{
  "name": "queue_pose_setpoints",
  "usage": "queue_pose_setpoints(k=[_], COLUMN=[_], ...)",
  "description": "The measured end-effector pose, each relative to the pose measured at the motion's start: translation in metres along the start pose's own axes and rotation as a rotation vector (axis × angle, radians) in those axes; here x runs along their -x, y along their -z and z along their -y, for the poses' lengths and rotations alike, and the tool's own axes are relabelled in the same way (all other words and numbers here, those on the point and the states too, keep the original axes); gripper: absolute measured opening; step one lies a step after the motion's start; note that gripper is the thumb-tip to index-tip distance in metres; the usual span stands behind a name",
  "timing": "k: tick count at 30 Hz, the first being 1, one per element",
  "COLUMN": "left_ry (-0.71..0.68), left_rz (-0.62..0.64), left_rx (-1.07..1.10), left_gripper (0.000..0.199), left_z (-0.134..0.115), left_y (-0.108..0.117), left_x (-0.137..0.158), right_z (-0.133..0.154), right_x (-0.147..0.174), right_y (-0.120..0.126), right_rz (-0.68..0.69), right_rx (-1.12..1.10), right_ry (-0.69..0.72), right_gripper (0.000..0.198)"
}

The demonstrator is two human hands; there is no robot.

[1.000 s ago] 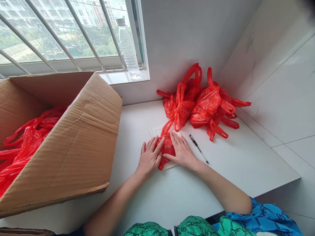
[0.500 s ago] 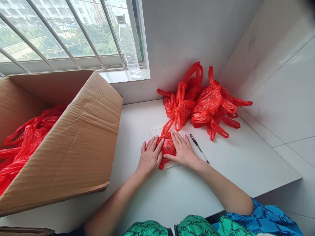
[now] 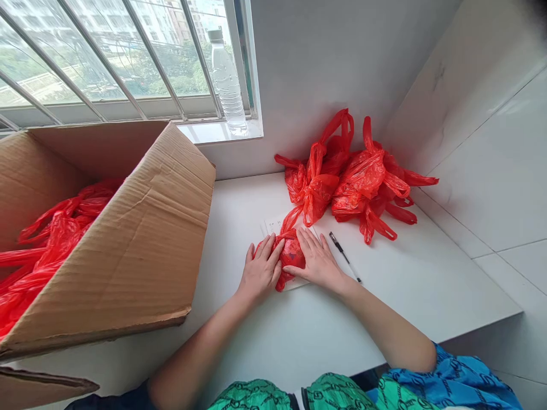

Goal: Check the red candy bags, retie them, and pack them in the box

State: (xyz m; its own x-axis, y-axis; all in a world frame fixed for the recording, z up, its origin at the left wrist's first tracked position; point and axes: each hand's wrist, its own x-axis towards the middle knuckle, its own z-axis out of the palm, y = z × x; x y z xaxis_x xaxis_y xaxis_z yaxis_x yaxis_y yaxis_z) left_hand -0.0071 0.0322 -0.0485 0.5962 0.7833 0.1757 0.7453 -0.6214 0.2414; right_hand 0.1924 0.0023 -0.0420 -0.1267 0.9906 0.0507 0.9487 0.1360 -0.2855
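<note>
A knotted red plastic bag point(image 3: 292, 254) with something inside lies on a sheet of paper point(image 3: 273, 227) on the white table. Over its left side rests my left hand point(image 3: 260, 267), fingers stretched out. My right hand point(image 3: 318, 258) lies against the right side, fingers long and slightly spread, thumb near the bag's lower part. Both hands touch the bag without wrapping round it. What it contains is hidden. Just right of my right hand is a black-capped pen point(image 3: 345, 256).
Several tied red plastic bags point(image 3: 359, 176) are heaped against the wall behind. On the left stands an open cardboard box point(image 3: 162, 245) holding more red bags point(image 3: 64, 233). A clear water bottle point(image 3: 228, 85) stands on the sill by the barred window. The white table point(image 3: 427, 279) ends at the right.
The view has shifted slightly, so the box appears a little farther right. Both hands stay on the red bag in nearly the same pose.
</note>
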Motion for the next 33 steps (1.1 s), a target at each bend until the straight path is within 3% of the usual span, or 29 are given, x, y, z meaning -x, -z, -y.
queue_pose_setpoints(k=[5, 9, 14, 21, 25, 28, 33], left_ry=[0.014, 0.038, 0.267, 0.382, 0.328, 0.207, 0.037], left_rz=[0.009, 0.013, -0.094, 0.029, 0.061, 0.045, 0.043], left_rx=[0.033, 0.197, 0.470, 0.144, 0.218, 0.404, 0.611], left_gripper=[0.055, 0.052, 0.054, 0.052, 0.039, 0.041, 0.030], left_z=[0.001, 0.006, 0.007, -0.006, -0.016, -0.024, -0.039], left_y=[0.000, 0.008, 0.033, 0.040, 0.046, 0.072, 0.152], left_x=[0.000, -0.002, -0.014, -0.040, -0.025, 0.008, 0.074], right_z=[0.003, 0.003, -0.011, -0.026, -0.020, -0.016, -0.012], right_x=[-0.001, -0.001, 0.000, -0.006, -0.001, 0.009, 0.024], right_y=[-0.008, -0.007, 0.001, -0.001, 0.010, 0.022, 0.027], right_rz=[-0.063, -0.064, -0.101, -0.256, -0.242, -0.203, -0.168], right_rx=[-0.004, -0.016, -0.094, -0.172, -0.338, -0.446, -0.479], right_ry=[-0.002, 0.006, 0.058, 0.111, 0.209, 0.261, 0.438], right_gripper=[0.106, 0.105, 0.091, 0.073, 0.072, 0.074, 0.058])
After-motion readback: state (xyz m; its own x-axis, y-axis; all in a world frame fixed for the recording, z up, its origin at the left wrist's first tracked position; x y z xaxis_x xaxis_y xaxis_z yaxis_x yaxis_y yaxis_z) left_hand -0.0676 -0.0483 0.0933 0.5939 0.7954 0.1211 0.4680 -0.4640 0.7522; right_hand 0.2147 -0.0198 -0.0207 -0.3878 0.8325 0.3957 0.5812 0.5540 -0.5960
